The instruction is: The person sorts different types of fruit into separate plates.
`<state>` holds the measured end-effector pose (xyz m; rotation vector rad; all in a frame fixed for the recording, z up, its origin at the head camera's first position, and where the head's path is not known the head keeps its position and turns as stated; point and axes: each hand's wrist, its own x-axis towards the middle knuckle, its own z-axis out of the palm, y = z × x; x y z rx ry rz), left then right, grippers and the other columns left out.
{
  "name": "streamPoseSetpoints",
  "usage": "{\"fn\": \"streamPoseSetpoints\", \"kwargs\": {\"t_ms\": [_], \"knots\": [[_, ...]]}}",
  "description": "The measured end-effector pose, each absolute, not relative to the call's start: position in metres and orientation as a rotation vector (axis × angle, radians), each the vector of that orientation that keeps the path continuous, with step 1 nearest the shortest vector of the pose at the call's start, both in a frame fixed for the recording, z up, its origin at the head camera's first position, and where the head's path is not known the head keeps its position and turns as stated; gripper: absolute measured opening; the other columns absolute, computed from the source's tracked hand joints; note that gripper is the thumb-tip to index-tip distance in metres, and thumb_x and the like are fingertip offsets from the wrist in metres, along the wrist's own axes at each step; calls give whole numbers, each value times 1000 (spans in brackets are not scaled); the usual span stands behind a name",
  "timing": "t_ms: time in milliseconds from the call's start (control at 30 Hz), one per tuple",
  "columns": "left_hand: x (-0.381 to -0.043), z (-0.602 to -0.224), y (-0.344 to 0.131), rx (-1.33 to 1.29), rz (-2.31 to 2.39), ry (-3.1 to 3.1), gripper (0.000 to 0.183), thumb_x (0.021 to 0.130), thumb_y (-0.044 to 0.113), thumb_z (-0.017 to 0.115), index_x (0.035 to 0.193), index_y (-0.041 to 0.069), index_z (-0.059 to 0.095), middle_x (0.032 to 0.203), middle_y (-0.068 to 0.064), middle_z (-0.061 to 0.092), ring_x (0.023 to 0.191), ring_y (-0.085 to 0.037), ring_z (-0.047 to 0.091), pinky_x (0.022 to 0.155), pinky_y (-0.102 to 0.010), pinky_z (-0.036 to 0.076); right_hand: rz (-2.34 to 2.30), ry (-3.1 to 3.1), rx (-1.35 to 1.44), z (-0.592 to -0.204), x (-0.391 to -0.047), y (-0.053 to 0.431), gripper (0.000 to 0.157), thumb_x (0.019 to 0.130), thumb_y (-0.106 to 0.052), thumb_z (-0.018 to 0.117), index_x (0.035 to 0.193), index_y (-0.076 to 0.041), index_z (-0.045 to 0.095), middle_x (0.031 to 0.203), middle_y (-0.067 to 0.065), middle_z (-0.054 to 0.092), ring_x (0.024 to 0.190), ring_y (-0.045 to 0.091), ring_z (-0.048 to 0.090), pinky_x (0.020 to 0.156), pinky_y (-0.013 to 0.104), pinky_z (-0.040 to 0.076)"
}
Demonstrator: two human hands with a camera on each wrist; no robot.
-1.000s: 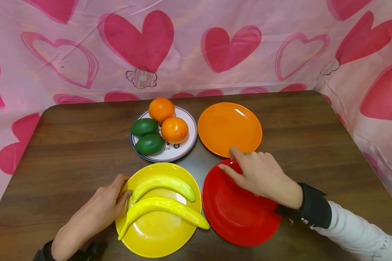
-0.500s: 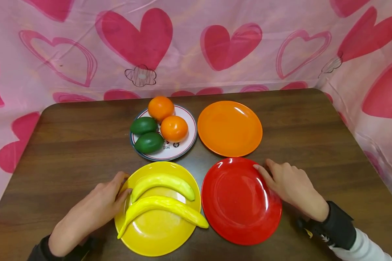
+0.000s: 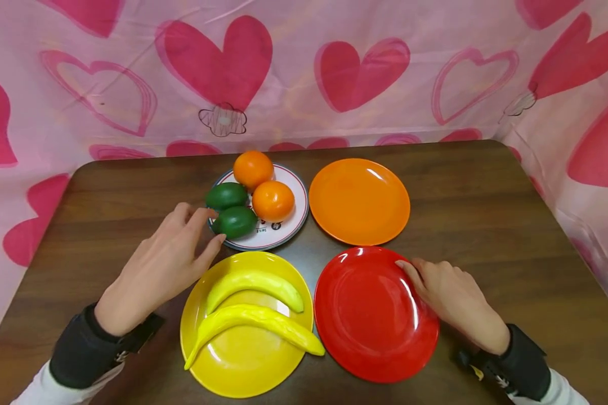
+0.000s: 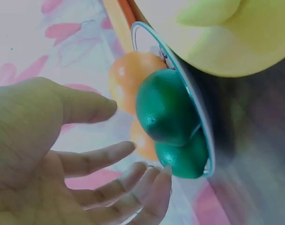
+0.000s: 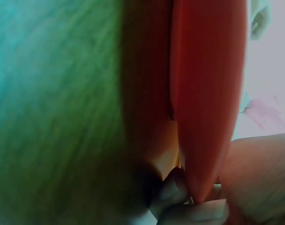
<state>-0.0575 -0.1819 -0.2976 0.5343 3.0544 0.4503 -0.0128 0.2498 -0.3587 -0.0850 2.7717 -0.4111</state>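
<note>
My left hand (image 3: pixel 164 259) hovers over the left side of a white plate (image 3: pixel 298 216), its fingers spread just short of the nearer of two smooth green oval fruits (image 3: pixel 237 223). In the left wrist view a gap shows between the thumb and that green fruit (image 4: pixel 165 108). Two oranges (image 3: pixel 273 201) share the white plate. My right hand (image 3: pixel 453 295) pinches the right rim of the red plate (image 3: pixel 375 315), thumb on top. In the right wrist view, fingertips (image 5: pixel 205 211) curl under the red plate's edge (image 5: pixel 208 117).
In front of the white plate lies a yellow plate (image 3: pixel 248 371) with two bananas (image 3: pixel 255 320) on it. An orange plate (image 3: pixel 360 201) is behind the red one. A pink heart-printed cloth (image 3: pixel 294 67) hangs beyond the brown table's (image 3: pixel 486 202) back edge.
My left hand has left the yellow plate's rim and moved up to the green fruits. My right hand has shifted from above the red plate's far edge to its right rim.
</note>
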Motion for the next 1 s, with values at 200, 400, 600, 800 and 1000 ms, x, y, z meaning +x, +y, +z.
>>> {"fn": "streamPoseSetpoints", "kwargs": {"t_ms": [200, 400, 600, 800, 1000], "knots": [[-80, -300, -166, 649, 442, 3042, 52, 88, 36, 66, 128, 6, 52, 118, -17, 48, 95, -29, 49, 66, -43, 55, -434, 2774, -70, -362, -10, 249, 62, 96, -65, 32, 95, -10, 60, 62, -1, 48, 52, 16, 45, 51, 31, 42], [-92, -308, -158, 709, 374, 3003, 56, 88, 38, 66, 132, 7, 50, 120, -17, 50, 100, -31, 50, 77, -48, 54, -442, 2771, -69, -363, -10, 249, 62, 95, -65, 32, 98, -9, 60, 62, -1, 47, 52, 16, 44, 51, 32, 41], [-96, -313, -153, 696, 296, 2978, 60, 89, 38, 65, 137, 7, 47, 125, -20, 49, 103, -34, 48, 74, -49, 54, -450, 2774, -78, -363, -11, 249, 60, 96, -64, 32, 94, -10, 58, 61, -1, 46, 51, 16, 43, 51, 31, 41], [-97, -322, -147, 689, 241, 2952, 67, 89, 44, 63, 142, 8, 43, 127, -20, 47, 104, -37, 50, 69, -54, 54, -459, 2775, -80, -364, -11, 249, 57, 97, -62, 34, 94, -10, 57, 62, 0, 46, 51, 16, 43, 50, 31, 41], [-98, -330, -145, 687, 236, 2902, 71, 90, 49, 60, 144, 9, 38, 126, -22, 52, 105, -39, 55, 70, -58, 53, -476, 2747, -66, -364, -11, 249, 56, 97, -61, 35, 95, -9, 57, 62, 0, 47, 51, 16, 44, 51, 31, 42]]}}
